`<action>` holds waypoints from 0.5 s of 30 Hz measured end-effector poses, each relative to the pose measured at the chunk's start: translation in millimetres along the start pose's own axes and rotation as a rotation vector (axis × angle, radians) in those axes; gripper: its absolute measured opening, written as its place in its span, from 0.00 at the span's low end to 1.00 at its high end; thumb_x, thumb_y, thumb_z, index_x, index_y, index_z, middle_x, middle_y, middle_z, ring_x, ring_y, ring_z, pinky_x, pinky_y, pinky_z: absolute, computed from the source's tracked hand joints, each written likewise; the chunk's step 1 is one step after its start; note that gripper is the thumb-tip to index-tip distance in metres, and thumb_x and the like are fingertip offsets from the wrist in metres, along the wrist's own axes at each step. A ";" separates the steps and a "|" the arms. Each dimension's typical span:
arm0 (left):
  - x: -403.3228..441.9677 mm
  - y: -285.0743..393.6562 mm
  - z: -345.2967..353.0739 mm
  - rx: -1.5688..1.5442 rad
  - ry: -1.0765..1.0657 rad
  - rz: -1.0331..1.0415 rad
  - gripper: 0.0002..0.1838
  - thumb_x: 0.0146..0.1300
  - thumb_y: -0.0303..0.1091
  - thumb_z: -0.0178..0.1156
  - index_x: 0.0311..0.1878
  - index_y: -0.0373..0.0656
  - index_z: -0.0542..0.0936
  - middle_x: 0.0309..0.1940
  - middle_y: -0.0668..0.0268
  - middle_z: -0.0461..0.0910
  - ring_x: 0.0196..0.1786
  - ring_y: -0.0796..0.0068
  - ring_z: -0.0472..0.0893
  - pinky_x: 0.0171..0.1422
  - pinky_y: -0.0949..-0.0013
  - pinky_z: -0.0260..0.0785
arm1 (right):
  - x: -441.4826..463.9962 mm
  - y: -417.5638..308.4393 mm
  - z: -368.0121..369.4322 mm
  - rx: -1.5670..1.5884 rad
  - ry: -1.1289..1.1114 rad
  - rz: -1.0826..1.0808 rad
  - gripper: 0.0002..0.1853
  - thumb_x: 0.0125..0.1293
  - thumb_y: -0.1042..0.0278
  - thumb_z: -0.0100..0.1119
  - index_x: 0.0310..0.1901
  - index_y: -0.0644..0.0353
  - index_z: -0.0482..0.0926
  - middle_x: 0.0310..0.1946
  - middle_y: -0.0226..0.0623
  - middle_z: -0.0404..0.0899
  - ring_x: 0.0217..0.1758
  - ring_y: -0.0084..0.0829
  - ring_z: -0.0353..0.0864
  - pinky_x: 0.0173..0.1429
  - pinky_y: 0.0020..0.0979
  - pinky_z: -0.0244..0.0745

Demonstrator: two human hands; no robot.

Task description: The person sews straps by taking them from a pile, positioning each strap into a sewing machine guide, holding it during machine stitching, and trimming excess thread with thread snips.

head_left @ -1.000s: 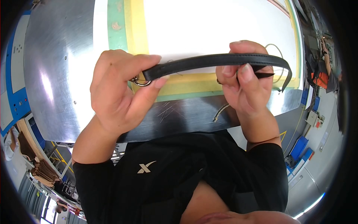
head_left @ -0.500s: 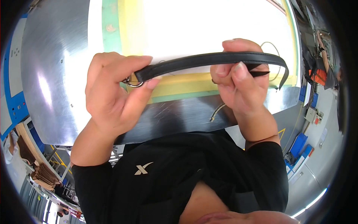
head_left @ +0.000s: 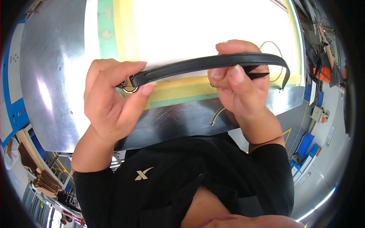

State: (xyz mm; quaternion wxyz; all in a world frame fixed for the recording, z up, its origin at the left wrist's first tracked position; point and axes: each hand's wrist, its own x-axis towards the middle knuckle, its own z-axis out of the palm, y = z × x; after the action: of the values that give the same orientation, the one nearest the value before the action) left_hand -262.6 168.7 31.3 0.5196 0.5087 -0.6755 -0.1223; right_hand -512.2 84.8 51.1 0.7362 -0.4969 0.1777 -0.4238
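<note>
A black stitched strap (head_left: 186, 65) with a metal ring (head_left: 129, 89) at its left end is stretched between my hands, above the table. My left hand (head_left: 110, 98) pinches the ringed end between thumb and fingers. With thumb and fingers, my right hand (head_left: 243, 79) grips the strap farther along, and the free end curves down past it on the right. A dark pointed piece shows behind the right thumb; I cannot tell whether it is part of the strap. A thin cord (head_left: 216, 116) lies at the table's front edge, partly hidden by my right hand.
Under my hands is a metal table (head_left: 53, 49) with a bright white surface (head_left: 171, 30) bordered by yellow and green tape (head_left: 106, 34). A blue and white machine (head_left: 15, 98) stands at the left. Blue bins (head_left: 304, 146) are at the right, stacked brown pieces (head_left: 47, 185) lower left.
Both hands and the strap have shifted slightly left in the view, the left hand also a little lower. The grip on the strap is the same.
</note>
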 end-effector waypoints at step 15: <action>0.1 2.5 3.2 -0.063 0.010 0.007 0.21 0.56 0.20 0.76 0.53 0.33 0.83 0.39 0.59 0.82 0.40 0.69 0.77 0.45 0.70 0.69 | -1.0 -0.8 -4.9 0.022 -0.007 0.003 0.16 0.76 0.74 0.63 0.62 0.68 0.81 0.54 0.39 0.87 0.48 0.22 0.85 0.57 0.27 0.81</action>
State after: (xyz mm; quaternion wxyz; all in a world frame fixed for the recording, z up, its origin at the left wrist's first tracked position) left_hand -266.6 168.6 31.6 0.5393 0.4903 -0.6704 -0.1391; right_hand -516.5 82.6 49.5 0.7428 -0.4898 0.1713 -0.4231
